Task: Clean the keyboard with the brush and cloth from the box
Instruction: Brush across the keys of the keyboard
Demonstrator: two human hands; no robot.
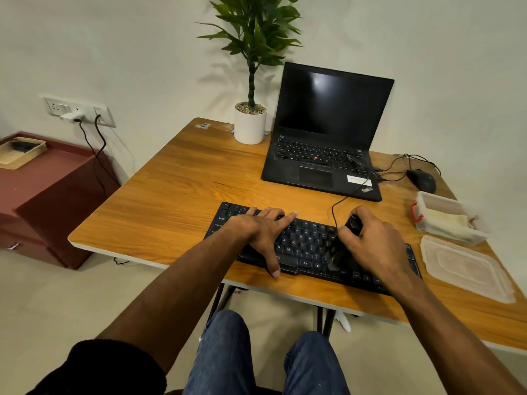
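Right hand grips brush, bristles on keyboard right-centre at table's near edge, left hand flat pinning it: brushing step, probably; cloth in open box likely next.

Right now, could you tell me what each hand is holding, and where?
The right hand grips the brush by its handle; the left hand only rests on the keyboard.
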